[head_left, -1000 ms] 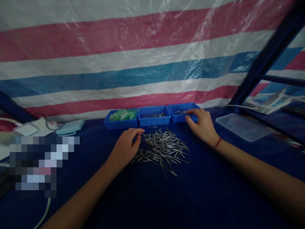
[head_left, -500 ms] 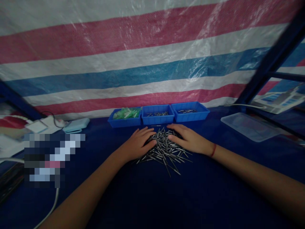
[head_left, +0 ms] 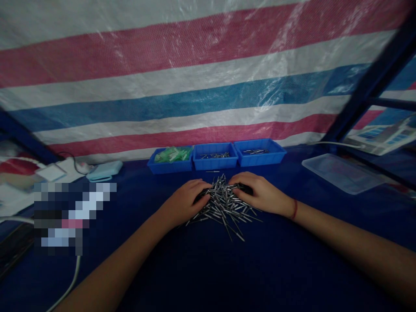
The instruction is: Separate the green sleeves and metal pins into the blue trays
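Note:
A heap of thin metal pins [head_left: 224, 203], some with a thicker section, lies on the dark blue tabletop. My left hand [head_left: 190, 199] cups its left side, fingers bent and thumb held apart from them, with the tips touching the pins. Against the right side rests my right hand [head_left: 256, 193], curved in the same way, with a dark gap between thumb and forefinger. Neither hand lifts anything from the heap. The fingertips are partly hidden. One loose pin [head_left: 212, 171] lies just behind the heap.
Behind the heap stand three blue bins: the left bin [head_left: 169, 168] holds green-tinted plastic pieces, the middle bin [head_left: 215, 164] and right bin [head_left: 263, 159] hold metal pins. A clear plastic lid [head_left: 341, 173] lies at right. A light blue case [head_left: 104, 170] and white cable [head_left: 77, 268] are at left.
My fingers were spread flatter over the heap and are now bent at its sides. Both hands have drawn slightly back towards me. The heap's top looks narrower.

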`<action>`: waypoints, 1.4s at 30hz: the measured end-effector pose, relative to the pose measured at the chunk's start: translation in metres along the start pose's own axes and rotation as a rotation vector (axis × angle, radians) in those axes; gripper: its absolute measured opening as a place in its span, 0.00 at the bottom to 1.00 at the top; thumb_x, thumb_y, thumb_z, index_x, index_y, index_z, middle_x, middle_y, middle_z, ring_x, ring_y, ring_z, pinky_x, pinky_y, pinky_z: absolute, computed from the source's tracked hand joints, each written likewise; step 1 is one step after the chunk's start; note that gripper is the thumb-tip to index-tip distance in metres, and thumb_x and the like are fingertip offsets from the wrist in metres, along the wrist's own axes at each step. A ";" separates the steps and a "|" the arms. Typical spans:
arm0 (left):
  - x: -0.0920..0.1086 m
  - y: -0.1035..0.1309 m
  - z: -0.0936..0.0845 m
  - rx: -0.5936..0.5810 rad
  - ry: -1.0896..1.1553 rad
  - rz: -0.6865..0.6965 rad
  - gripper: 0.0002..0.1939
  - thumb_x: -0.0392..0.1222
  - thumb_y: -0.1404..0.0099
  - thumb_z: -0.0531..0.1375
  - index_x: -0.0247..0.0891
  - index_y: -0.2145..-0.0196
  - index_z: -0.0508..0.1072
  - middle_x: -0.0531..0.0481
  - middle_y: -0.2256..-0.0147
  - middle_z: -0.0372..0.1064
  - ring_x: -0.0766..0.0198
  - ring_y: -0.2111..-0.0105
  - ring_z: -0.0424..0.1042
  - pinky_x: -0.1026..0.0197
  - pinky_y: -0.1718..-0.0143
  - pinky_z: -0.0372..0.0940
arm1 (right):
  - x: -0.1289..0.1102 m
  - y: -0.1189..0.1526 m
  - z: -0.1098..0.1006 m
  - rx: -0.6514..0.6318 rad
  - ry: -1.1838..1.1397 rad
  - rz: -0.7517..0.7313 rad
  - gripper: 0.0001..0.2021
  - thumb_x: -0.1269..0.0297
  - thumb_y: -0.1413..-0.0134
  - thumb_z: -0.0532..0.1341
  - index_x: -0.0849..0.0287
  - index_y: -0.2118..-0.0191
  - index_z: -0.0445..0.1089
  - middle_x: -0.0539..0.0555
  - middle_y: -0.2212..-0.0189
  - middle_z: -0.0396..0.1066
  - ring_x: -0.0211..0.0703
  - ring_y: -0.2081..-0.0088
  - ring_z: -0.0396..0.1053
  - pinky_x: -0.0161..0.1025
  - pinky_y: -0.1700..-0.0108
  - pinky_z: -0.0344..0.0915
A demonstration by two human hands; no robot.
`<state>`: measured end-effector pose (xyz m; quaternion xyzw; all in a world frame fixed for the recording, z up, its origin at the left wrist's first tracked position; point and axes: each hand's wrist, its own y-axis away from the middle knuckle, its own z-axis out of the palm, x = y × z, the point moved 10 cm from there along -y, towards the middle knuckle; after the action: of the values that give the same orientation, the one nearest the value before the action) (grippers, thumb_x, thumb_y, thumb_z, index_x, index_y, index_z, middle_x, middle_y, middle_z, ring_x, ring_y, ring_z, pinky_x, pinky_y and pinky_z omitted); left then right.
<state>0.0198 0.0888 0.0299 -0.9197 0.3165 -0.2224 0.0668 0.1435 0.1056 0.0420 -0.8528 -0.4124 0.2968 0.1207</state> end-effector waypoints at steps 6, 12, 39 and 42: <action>0.003 -0.002 -0.009 0.074 0.034 -0.059 0.12 0.39 0.33 0.51 0.38 0.56 0.71 0.47 0.57 0.69 0.62 0.57 0.68 0.57 0.52 0.61 | -0.004 0.000 -0.003 0.019 0.022 -0.026 0.09 0.69 0.46 0.56 0.58 0.59 0.69 0.55 0.62 0.72 0.43 0.58 0.68 0.45 0.54 0.65; 0.006 0.001 -0.024 0.215 0.214 -0.157 0.09 0.40 0.35 0.53 0.39 0.61 0.72 0.50 0.61 0.71 0.63 0.61 0.70 0.59 0.57 0.63 | -0.018 0.002 -0.013 0.102 0.029 -0.047 0.09 0.70 0.46 0.55 0.57 0.60 0.70 0.55 0.62 0.71 0.45 0.56 0.67 0.47 0.53 0.64; 0.023 0.009 0.010 0.127 0.967 -0.439 0.09 0.42 0.42 0.58 0.39 0.64 0.72 0.51 0.69 0.74 0.63 0.69 0.73 0.59 0.65 0.68 | -0.037 0.016 -0.028 0.356 -0.487 0.151 0.02 0.67 0.47 0.60 0.56 0.67 0.70 0.52 0.69 0.70 0.40 0.66 0.69 0.39 0.67 0.66; 0.025 0.009 0.013 0.110 0.998 -0.441 0.09 0.42 0.41 0.58 0.39 0.62 0.72 0.52 0.69 0.73 0.65 0.70 0.72 0.61 0.65 0.68 | -0.037 0.017 -0.028 0.357 -0.494 0.146 0.02 0.67 0.47 0.60 0.56 0.67 0.70 0.52 0.69 0.69 0.40 0.66 0.69 0.39 0.67 0.66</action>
<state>0.0384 0.0661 0.0247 -0.7424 0.0974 -0.6565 -0.0916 0.1530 0.0670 0.0718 -0.7476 -0.3084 0.5706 0.1432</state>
